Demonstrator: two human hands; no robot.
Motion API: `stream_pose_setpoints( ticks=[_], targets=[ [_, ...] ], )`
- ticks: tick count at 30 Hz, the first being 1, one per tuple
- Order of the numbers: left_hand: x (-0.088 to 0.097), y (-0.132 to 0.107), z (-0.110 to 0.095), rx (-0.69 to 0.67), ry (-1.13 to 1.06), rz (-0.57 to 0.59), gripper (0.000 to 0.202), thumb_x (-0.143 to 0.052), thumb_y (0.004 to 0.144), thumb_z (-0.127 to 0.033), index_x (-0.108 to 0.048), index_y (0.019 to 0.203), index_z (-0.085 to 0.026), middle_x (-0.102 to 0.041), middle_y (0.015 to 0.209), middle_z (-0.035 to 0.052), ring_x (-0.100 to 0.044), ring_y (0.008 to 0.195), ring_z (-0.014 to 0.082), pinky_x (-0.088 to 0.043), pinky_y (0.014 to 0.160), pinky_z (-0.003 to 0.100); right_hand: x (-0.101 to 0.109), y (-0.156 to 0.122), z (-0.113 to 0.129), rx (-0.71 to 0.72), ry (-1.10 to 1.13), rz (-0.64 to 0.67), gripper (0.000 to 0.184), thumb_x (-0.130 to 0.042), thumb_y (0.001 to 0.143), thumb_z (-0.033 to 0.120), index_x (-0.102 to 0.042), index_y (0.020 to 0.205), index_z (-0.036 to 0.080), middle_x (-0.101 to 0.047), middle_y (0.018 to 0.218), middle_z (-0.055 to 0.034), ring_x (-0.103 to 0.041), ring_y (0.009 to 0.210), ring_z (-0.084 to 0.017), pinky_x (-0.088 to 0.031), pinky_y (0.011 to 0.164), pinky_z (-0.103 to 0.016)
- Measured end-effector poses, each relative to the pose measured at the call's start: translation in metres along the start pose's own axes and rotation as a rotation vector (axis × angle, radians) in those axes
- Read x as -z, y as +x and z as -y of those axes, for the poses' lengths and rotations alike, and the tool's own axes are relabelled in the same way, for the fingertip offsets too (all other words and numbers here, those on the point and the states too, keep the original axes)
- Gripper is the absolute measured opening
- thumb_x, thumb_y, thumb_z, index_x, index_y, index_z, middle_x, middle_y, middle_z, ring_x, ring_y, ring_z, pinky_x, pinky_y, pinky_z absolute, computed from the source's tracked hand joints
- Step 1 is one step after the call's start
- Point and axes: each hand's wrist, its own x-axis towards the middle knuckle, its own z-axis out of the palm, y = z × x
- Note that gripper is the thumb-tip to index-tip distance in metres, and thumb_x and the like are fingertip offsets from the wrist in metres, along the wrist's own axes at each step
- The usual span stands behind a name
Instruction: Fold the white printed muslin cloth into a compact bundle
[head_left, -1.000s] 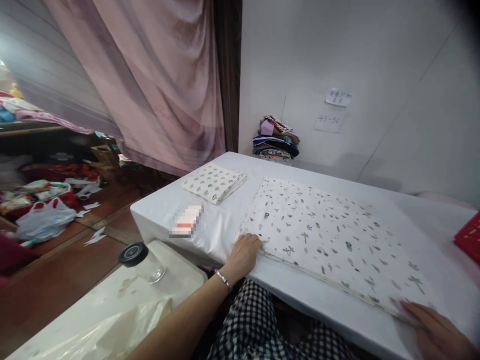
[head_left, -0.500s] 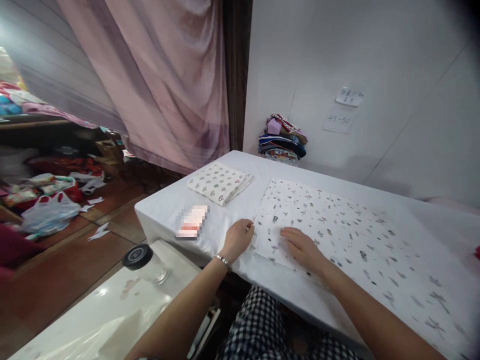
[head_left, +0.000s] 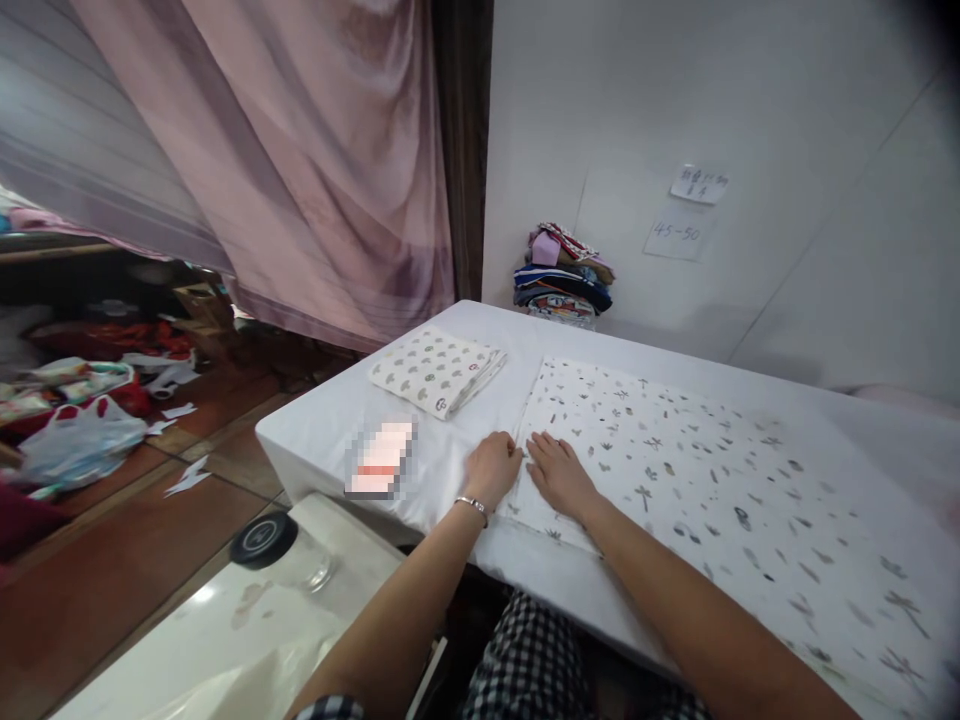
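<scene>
A white cloth (head_left: 697, 470) printed with small plants and insects lies spread over the white-covered table (head_left: 300, 420). At its left edge is my left hand (head_left: 495, 468), a bracelet on the wrist, with the fingers curled in and closed on that edge. Close beside it, my right hand (head_left: 561, 478) rests palm down on the cloth, fingers stretched out. Beyond my left hand lies a folded cloth (head_left: 435, 370) with a grey mushroom-like print. A blurred-out flat rectangular item (head_left: 381, 460) sits nearer the table's left edge.
A lidded glass jar (head_left: 304, 560) stands on a lower white surface (head_left: 187, 630) at the left. Folded fabrics (head_left: 562, 280) are stacked against the wall. A pink curtain (head_left: 337, 170) hangs behind. Plastic bags (head_left: 82, 440) and scraps lie on the tiled floor.
My right hand has slid left along the cloth, close to my left hand at the edge. My left hand has shifted slightly up and right. The view has tilted a little.
</scene>
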Motion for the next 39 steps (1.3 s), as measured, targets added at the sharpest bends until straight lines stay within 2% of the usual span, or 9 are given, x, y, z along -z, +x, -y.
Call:
stream_pose_setpoints(
  ticks=[4,8,15,21,25,28,31,35,39],
  targets=[
    [-0.002,-0.003,-0.001,-0.053,-0.003,-0.033,0.010,-0.048,0.082,-0.029,-0.054,0.081,-0.021,-0.062,0.087,0.0023,-0.057,0.081,0.0149,-0.037,0.069,0.026,0.001,0.001,0.000,0.001,-0.012,-0.001,0.049,-0.025,0.091,0.036,-0.034,0.136,0.019,-0.027,0.145,-0.0051,-0.017,0.133,-0.021,-0.013,0.106,-0.041],
    [-0.001,-0.004,-0.004,-0.042,-0.026,-0.031,0.012,-0.048,0.082,-0.031,-0.055,0.080,-0.021,-0.063,0.082,0.0017,-0.057,0.078,0.0151,-0.037,0.067,0.026,-0.001,0.002,0.000,-0.004,-0.008,0.020,0.049,-0.025,0.091,0.036,-0.033,0.137,0.020,-0.024,0.145,-0.0049,-0.015,0.134,-0.021,-0.012,0.106,-0.041],
    [-0.003,-0.003,-0.002,-0.002,-0.220,-0.014,0.019,-0.049,0.082,-0.038,-0.057,0.089,-0.022,-0.065,0.084,0.0005,-0.058,0.076,0.0134,-0.039,0.066,0.023,-0.002,0.002,-0.001,0.011,0.009,-0.004,0.048,-0.025,0.091,0.035,-0.035,0.135,0.019,-0.026,0.145,-0.0051,-0.016,0.134,-0.021,-0.012,0.106,-0.041],
    [-0.005,0.002,0.003,0.052,-0.312,-0.012,0.020,-0.052,0.078,-0.026,-0.054,0.098,-0.024,-0.063,0.081,-0.0014,-0.058,0.075,0.0127,-0.039,0.065,0.022,-0.002,0.000,-0.003,-0.018,0.062,-0.084,0.047,-0.033,0.089,0.036,-0.039,0.133,0.020,-0.028,0.144,-0.0058,-0.017,0.133,-0.020,-0.015,0.105,-0.040],
    [-0.006,0.002,0.002,0.081,-0.189,-0.045,0.022,-0.050,0.076,-0.020,-0.054,0.097,-0.024,-0.064,0.086,0.0009,-0.058,0.079,0.0150,-0.039,0.067,0.024,0.000,-0.002,-0.003,-0.103,0.069,-0.176,0.046,-0.037,0.087,0.035,-0.044,0.129,0.018,-0.033,0.141,-0.0089,-0.021,0.132,-0.022,-0.016,0.105,-0.041],
    [-0.010,0.002,0.000,0.057,-0.079,-0.070,0.023,-0.048,0.074,-0.018,-0.053,0.096,-0.023,-0.064,0.090,0.0030,-0.058,0.082,0.0171,-0.039,0.069,0.027,0.000,-0.003,-0.001,-0.108,0.048,-0.142,0.040,-0.035,0.088,0.032,-0.049,0.124,0.020,-0.040,0.137,-0.0072,-0.028,0.129,-0.022,-0.017,0.103,-0.042],
    [-0.011,0.003,-0.001,0.048,-0.028,-0.069,0.025,-0.047,0.073,-0.017,-0.052,0.097,-0.023,-0.065,0.089,0.0037,-0.059,0.082,0.0182,-0.038,0.070,0.028,0.001,-0.003,0.001,-0.106,0.028,-0.122,0.038,-0.034,0.088,0.030,-0.050,0.121,0.021,-0.041,0.136,-0.0066,-0.029,0.127,-0.021,-0.018,0.102,-0.041],
    [-0.003,0.011,0.000,0.073,-0.095,0.036,0.023,-0.048,0.078,-0.028,-0.053,0.099,-0.022,-0.066,0.088,0.0036,-0.059,0.082,0.0185,-0.039,0.069,0.027,0.003,-0.002,0.003,-0.097,0.014,-0.121,0.038,-0.034,0.088,0.029,-0.050,0.122,0.021,-0.041,0.136,-0.0071,-0.028,0.127,-0.021,-0.018,0.102,-0.040],
    [0.005,0.024,-0.004,0.091,-0.128,0.072,0.029,-0.037,0.085,-0.040,-0.058,0.088,-0.020,-0.066,0.091,0.0068,-0.059,0.086,0.0194,-0.040,0.070,0.028,0.004,-0.002,0.004,-0.107,0.011,-0.093,0.040,-0.032,0.088,0.029,-0.048,0.123,0.021,-0.039,0.137,-0.0067,-0.027,0.128,-0.022,-0.017,0.103,-0.040]
  ],
)
